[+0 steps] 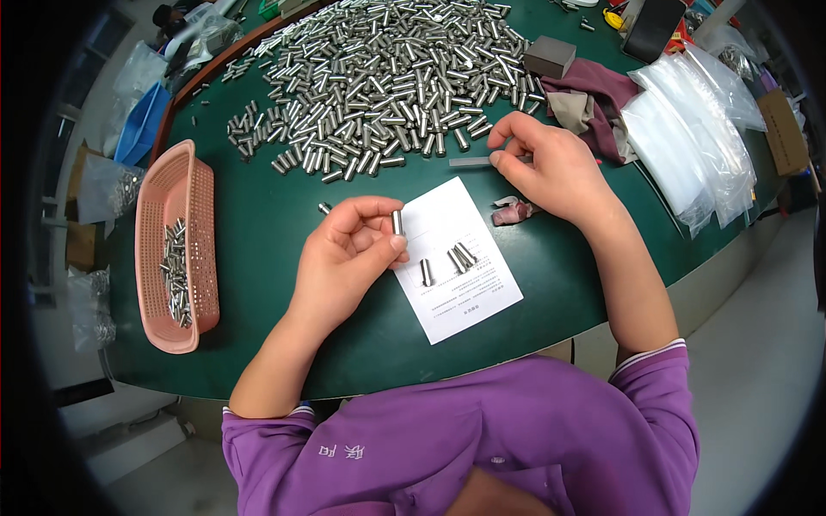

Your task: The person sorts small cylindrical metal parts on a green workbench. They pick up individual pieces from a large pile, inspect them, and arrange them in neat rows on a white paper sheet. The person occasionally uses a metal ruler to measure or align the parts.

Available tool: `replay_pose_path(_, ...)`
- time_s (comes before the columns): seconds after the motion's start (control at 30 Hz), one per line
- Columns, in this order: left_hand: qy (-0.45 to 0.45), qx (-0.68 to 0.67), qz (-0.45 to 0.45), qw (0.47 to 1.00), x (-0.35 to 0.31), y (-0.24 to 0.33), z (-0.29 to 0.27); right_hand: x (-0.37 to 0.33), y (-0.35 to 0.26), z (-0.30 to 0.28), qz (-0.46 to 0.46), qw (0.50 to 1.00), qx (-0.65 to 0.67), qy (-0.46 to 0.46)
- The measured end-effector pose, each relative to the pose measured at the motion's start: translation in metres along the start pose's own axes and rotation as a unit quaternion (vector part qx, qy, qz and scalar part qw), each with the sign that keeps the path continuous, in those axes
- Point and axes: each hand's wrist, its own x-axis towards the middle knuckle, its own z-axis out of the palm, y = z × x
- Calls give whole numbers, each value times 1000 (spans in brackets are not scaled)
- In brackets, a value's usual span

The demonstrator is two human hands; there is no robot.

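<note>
My left hand (348,254) pinches a shiny metal pin (397,223) upright between thumb and fingertips, over the left edge of a printed white sheet (465,320). On that sheet lie one loose metal pin (426,273) and a small cluster of similar pins (461,258). Farther right, my right hand (551,168) has its thumb and finger closed on a thin, flat grey strip (469,162), which points left. Just below this hand rests a small pinkish crumpled piece (513,212). Beyond both hands spreads a big heap of metal pins (387,77).
A pink perforated basket (205,249) with pins inside stands at the left. At the upper right are a grey block (550,57), a maroon cloth (594,86) and clear plastic bags (680,138). A blue bin (143,125) sits past the table's left edge.
</note>
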Motion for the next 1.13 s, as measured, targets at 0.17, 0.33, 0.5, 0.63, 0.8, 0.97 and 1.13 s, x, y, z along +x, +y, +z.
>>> replay_pose_path(0.17, 1, 370, 77, 926, -22, 10, 7, -2, -17, -6, 43, 998, 8, -44)
replay_pose_path(0.33, -13, 405, 98, 909, -26, 0, 20, -5, -14, -3, -3, 1000, -2, -17)
replay_pose_path(0.5, -11, 405, 86, 910, -22, 2, 30, -5, -14, -3, -7, 1000, 8, -16)
replay_pose_path(0.63, -21, 412, 89, 907, -19, 0, 31, -6, -11, 0, -28, 1000, 5, 5)
replay_pose_path(0.8, 6, 286, 116, 951, -15, -10, 27, -5, -14, -2, -30, 999, 18, 13)
replay_pose_path(0.97, 50, -1, 57, 997, -11, -21, 23, -7, -26, -7, 30, 990, 131, -45)
replay_pose_path(1.13, 19, -111, 47, 993, -7, -29, 15, -7, -25, 1, 44, 975, 200, -85)
